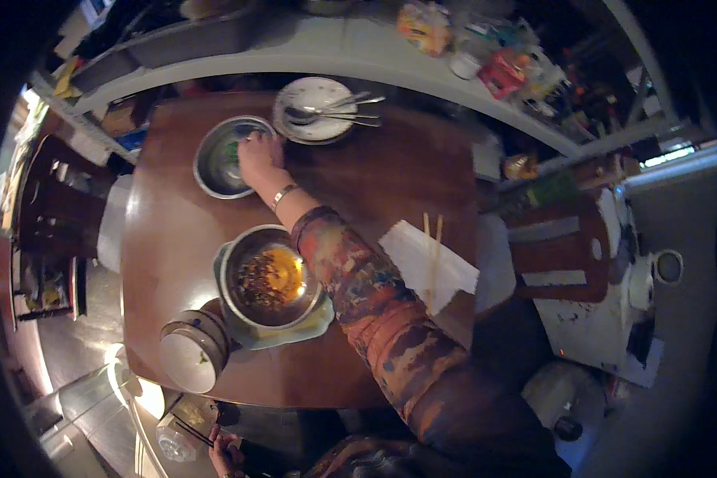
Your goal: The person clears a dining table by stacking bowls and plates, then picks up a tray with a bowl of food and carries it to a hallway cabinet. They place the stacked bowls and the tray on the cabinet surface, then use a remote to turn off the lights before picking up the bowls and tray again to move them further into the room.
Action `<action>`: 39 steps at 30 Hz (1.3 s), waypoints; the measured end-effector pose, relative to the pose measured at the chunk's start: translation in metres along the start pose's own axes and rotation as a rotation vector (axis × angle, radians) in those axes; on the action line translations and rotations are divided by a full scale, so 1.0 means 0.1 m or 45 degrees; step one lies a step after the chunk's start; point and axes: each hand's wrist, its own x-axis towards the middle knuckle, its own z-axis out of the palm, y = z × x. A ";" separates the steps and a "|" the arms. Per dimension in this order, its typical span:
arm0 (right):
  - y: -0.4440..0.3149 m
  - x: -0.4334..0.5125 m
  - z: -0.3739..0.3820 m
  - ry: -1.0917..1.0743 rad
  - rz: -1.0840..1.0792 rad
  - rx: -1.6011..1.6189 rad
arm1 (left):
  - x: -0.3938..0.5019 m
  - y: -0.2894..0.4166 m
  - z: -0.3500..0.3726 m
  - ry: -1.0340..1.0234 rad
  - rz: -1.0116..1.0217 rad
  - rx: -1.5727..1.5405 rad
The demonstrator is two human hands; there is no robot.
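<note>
My right hand [263,156] reaches over the right side of a steel bowl [208,177], with its fingers bent downward. Chopped greens [232,152] show beside the fingers; what they hold is hidden. At the bottom edge, my left hand [224,451] is closed on dark chopsticks [191,431]. Below my right forearm, a second steel bowl [230,287] holds orange oil with dark bits [272,278]. It rests on a pale green dish [299,334].
Stacked bowls [188,361] lean near the table's [358,197] front left edge. A white plate [316,132] at the back carries metal spoons [334,115]. Light wooden chopsticks [435,251] lie across white paper [409,245] on the right. Wooden chairs [555,251] flank the table.
</note>
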 end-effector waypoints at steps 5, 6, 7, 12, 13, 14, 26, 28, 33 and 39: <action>0.64 -1.11 -0.41 0.566 -0.169 0.662 | 0.13 0.02 0.16 -0.067 -0.011 0.117; 0.84 -1.48 -0.50 0.484 -0.058 0.671 | 0.15 0.03 0.17 -0.092 -0.005 0.136; 1.07 -1.86 -0.60 0.501 -0.042 0.679 | 0.18 0.04 0.18 -0.131 0.013 0.148; 2.04 -3.35 -0.96 0.062 0.275 0.230 | 0.33 0.09 0.24 -0.096 0.028 0.075; 2.17 -3.48 -0.95 0.016 0.210 0.170 | 0.33 0.10 0.26 -0.139 0.032 0.041; 2.26 -3.58 -0.93 -0.075 0.191 0.125 | 0.33 0.12 0.28 -0.049 -0.027 0.084; 2.52 -3.59 -0.89 -0.141 -0.376 -0.162 | 0.15 0.11 0.50 -0.174 -0.024 0.142; 2.51 -3.54 -0.96 -0.119 -0.502 -0.220 | 0.18 0.05 0.45 -0.148 -0.055 0.127; 2.42 -3.45 -1.08 -0.105 -0.482 -0.164 | 0.16 -0.13 0.32 -0.220 -0.031 0.137; 2.46 -3.41 -0.90 -0.232 0.049 0.046 | 0.12 -0.23 0.30 -0.207 -0.069 0.139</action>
